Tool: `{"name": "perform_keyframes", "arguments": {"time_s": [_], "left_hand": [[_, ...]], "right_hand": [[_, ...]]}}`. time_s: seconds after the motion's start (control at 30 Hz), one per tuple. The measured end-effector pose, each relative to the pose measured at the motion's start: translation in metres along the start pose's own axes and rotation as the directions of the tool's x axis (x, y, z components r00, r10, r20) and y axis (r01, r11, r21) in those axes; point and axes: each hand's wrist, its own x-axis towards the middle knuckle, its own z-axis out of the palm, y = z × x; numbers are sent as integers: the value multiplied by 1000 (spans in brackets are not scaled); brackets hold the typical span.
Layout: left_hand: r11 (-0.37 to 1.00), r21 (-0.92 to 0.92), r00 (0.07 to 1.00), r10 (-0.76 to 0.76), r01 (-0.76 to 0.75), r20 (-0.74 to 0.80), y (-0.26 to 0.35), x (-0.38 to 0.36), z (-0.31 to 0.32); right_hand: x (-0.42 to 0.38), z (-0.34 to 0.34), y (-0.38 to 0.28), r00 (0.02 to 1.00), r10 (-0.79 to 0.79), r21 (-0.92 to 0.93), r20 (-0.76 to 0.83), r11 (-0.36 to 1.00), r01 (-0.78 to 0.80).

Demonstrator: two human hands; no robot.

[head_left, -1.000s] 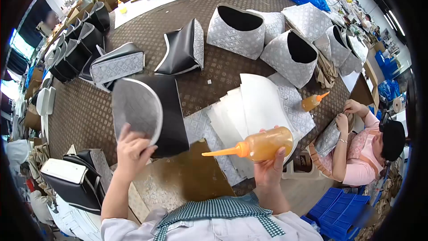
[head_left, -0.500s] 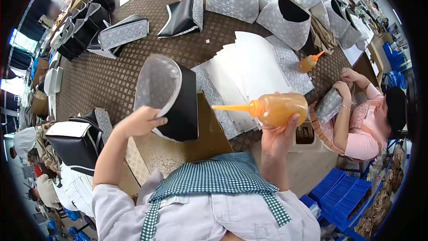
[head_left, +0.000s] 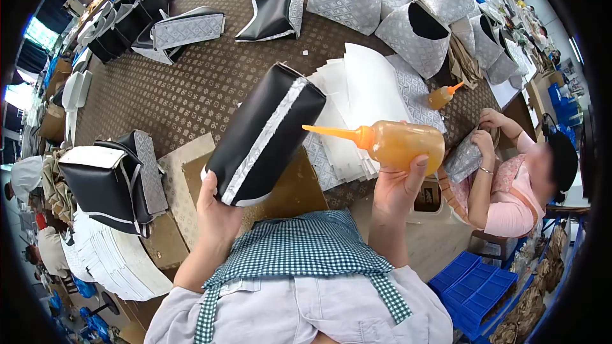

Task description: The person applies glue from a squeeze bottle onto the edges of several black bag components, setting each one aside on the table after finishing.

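My left hand (head_left: pixel 217 207) grips the lower end of a black bag body (head_left: pixel 264 134), tilted so that a rough whitish strip along its side faces up. In my right hand (head_left: pixel 399 185) is a squeeze bottle of amber glue (head_left: pixel 408 145), its long orange nozzle pointing left at the bag body's right side. Below the bag body lies a brown board (head_left: pixel 296 185). Behind the bottle, a fanned stack of white sheets (head_left: pixel 376 89) rests on silver patterned pieces.
Several silver patterned bag bodies (head_left: pixel 344 0) stand at the back right, and black ones (head_left: pixel 271 13) at the back. A second glue bottle (head_left: pixel 441 97) is on the table. To the right sits a co-worker (head_left: pixel 510 178) handling a silver piece. Blue crates (head_left: pixel 475 293) lie lower right.
The bag body has been turned over, from its silver panel and rim showing to its black side with the strip. My left hand has shifted its hold lower; the bottle stays nearly in place.
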Motion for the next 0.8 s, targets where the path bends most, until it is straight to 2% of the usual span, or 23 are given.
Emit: {"name": "perform_keyframes", "arguments": {"time_s": [0.07, 0.1, 0.2, 0.37, 0.47, 0.8], "left_hand": [[993, -110, 999, -53, 51, -7, -2, -10, -10], [995, -90, 999, -47, 46, -9, 0, -14, -8], [983, -175, 988, -27, 54, 152, 10, -24, 0], [985, -169, 996, -18, 34, 92, 14, -22, -11], [986, -167, 1000, -17, 20, 19, 15, -22, -18], [988, -150, 997, -46, 38, -54, 11, -31, -30]], "right_hand": [[8, 4, 6, 999, -25, -40, 21, 999, 26], [12, 4, 9, 999, -16, -43, 44, 999, 18], [26, 7, 19, 996, -11, -63, 93, 998, 17], [34, 18, 34, 995, -55, -115, 78, 991, 64], [36, 22, 38, 998, -21, -105, 61, 994, 28], [48, 35, 52, 998, 2, -175, 66, 984, 9]]}}
